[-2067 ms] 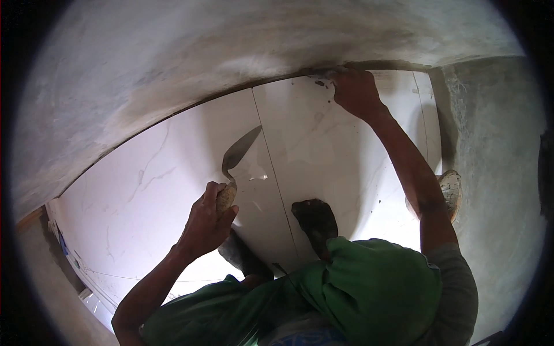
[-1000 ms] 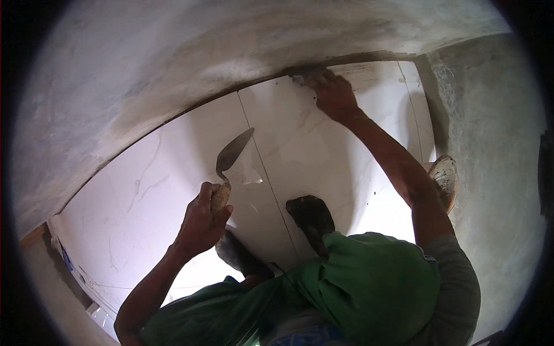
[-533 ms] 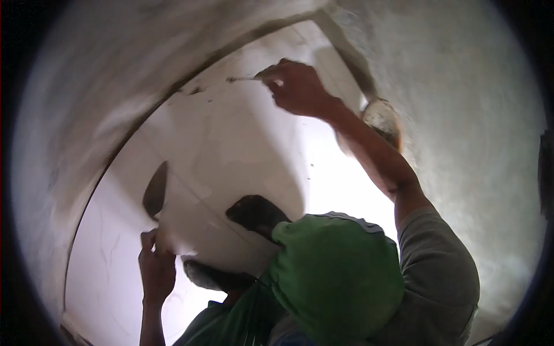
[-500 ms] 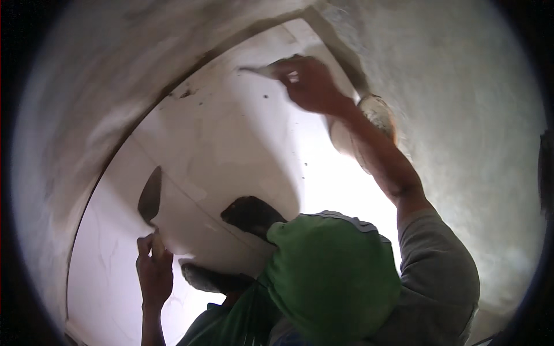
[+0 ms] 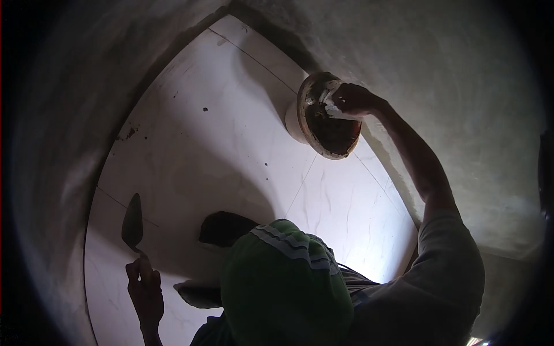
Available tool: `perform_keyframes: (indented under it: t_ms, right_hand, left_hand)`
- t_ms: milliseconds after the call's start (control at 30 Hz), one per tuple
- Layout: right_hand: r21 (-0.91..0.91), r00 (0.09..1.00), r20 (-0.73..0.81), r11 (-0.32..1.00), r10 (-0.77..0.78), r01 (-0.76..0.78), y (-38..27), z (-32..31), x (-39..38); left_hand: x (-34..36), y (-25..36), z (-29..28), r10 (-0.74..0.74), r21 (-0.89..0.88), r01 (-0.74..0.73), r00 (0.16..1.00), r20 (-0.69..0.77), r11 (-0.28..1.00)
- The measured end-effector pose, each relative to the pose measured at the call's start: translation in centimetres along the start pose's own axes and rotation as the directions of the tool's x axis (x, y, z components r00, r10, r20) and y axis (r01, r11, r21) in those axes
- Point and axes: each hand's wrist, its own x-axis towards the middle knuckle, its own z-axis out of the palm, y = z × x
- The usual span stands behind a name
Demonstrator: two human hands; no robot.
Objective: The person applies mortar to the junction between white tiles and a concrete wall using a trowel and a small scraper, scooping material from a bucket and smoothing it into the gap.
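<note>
My left hand (image 5: 145,291) is closed round the handle of a pointed trowel (image 5: 133,224), held above the pale tiled floor with its blade away from me. At the far right, a round bucket (image 5: 307,128) has a rim caked with dried material and a dark brown inside. Reaching over its rim, my right hand (image 5: 355,99) has its fingers closed on a pale flat piece (image 5: 333,106). The kind of this piece cannot be made out, and shadow hides part of the bucket's contents.
Pale marbled tiles (image 5: 236,86) with thin joints cover the floor. Dark crumbs (image 5: 131,132) lie near the left wall. Bare grey walls (image 5: 438,75) rise on both sides and meet at the far corner. My dark footwear (image 5: 225,229) and a green cap (image 5: 283,282) fill the lower middle.
My right hand has gone from above the far tiles to the bucket on the right. The bucket now shows fully as the view has shifted. My left hand still holds the trowel.
</note>
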Motion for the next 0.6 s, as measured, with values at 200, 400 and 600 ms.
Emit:
perform_keyframes:
  t_ms: [200,400,600]
  right_hand:
    - [-0.254,0.974,0.2,0.954,-0.11,0.16,0.9,4.6,3.5]
    - [-0.094,0.99,0.101,0.989,-0.103,0.113,-3.3,2.1,1.8]
    - [-0.197,0.927,0.368,0.98,0.071,0.003,-5.6,1.1,1.6]
  left_hand:
    - [-0.6,-0.5,0.0,-0.021,0.036,0.022,0.999,-0.045,0.999]
    - [-0.5,-0.6,0.0,-0.056,0.106,0.058,0.998,-0.023,0.993]
    - [-0.5,2.2,-0.6,-0.088,0.026,0.088,0.996,0.004,0.996]
